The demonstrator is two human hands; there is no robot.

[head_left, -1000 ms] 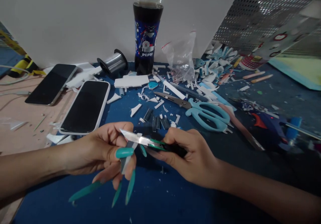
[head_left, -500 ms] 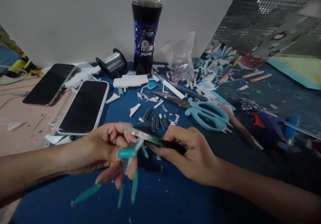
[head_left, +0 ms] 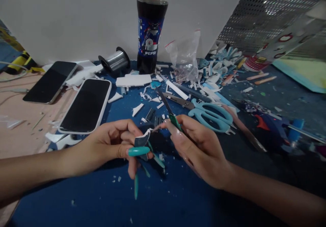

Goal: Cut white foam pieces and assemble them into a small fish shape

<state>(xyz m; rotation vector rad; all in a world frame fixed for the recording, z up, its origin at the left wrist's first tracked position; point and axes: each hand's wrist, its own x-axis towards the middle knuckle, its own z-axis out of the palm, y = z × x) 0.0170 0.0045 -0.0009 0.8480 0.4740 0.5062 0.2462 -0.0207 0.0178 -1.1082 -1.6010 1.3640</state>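
Between the thumb and fingers of my left hand (head_left: 117, 144), which has long teal nails, is a small dark grey piece with a white edge (head_left: 142, 140). My right hand (head_left: 201, 149) is closed around the green handle of a craft knife (head_left: 175, 121). The knife's narrow blade points up and away, apart from the piece. One fingertip of my right hand reaches to the piece's white edge; whether it touches cannot be made out. Behind my hands lie dark grey strips (head_left: 150, 114) and white scraps (head_left: 138, 110), partly hidden by my fingers.
Light-blue scissors (head_left: 211, 115) lie open beyond my right hand. Two phones (head_left: 85, 106) rest at the left, near a wire spool (head_left: 115, 61). A Pepsi bottle (head_left: 150, 33) and a clear plastic bag (head_left: 185, 59) stand at the back. Offcuts (head_left: 224, 59) are heaped at the back right.
The blade has come away from the left hand's piece and swung to point up and away. My left hand has moved slightly right and turned the piece. Small crumbs now lie on the mat below.
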